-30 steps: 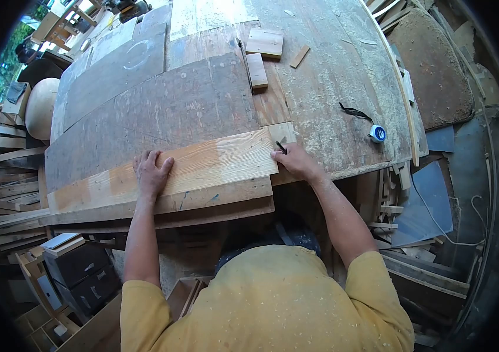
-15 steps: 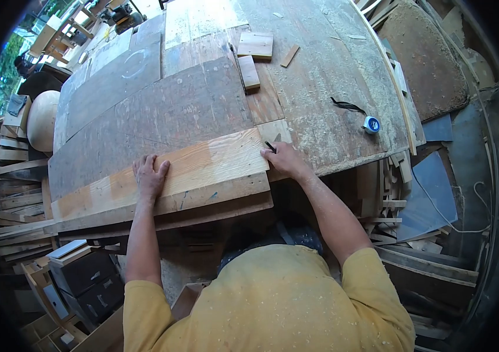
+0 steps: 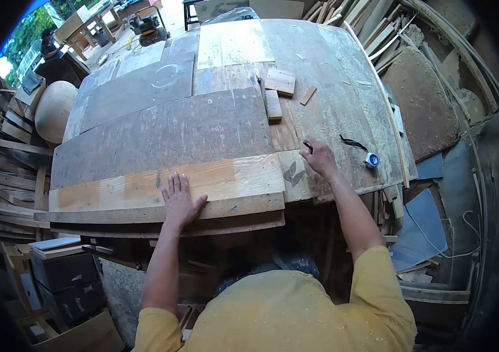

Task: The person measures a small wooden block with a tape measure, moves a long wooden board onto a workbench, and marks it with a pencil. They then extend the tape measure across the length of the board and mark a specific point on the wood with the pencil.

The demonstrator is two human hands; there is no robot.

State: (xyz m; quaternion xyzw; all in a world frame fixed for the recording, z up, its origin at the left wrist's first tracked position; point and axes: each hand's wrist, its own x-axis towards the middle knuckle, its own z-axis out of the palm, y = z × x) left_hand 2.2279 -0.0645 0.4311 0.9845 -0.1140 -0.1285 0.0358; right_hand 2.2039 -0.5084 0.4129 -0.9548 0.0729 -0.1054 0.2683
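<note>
A long pale wooden board (image 3: pixel 226 170) lies along the near edge of the workbench (image 3: pixel 161 126). My left hand (image 3: pixel 182 202) rests flat on the board, fingers spread and pointing away from me. Past the board's right end, my right hand (image 3: pixel 320 157) is closed around a short black pen (image 3: pixel 308 146), low over the bench top. Only the pen's dark tip shows between the fingers. A dark leaf-shaped mark (image 3: pixel 293 174) is on the bench surface just below this hand.
A blue-and-white tape measure (image 3: pixel 371 159) with a black strap lies right of my right hand. Farther back are two wooden blocks (image 3: pixel 280 82) and a thin wood strip (image 3: pixel 308 95). Scrap timber (image 3: pixel 12 193) is stacked at left. Black boxes (image 3: pixel 65 273) stand below.
My right hand has left the board's right end and moved right over the bench with the pen. My left hand has shifted right along the board. The camera view has tilted up.
</note>
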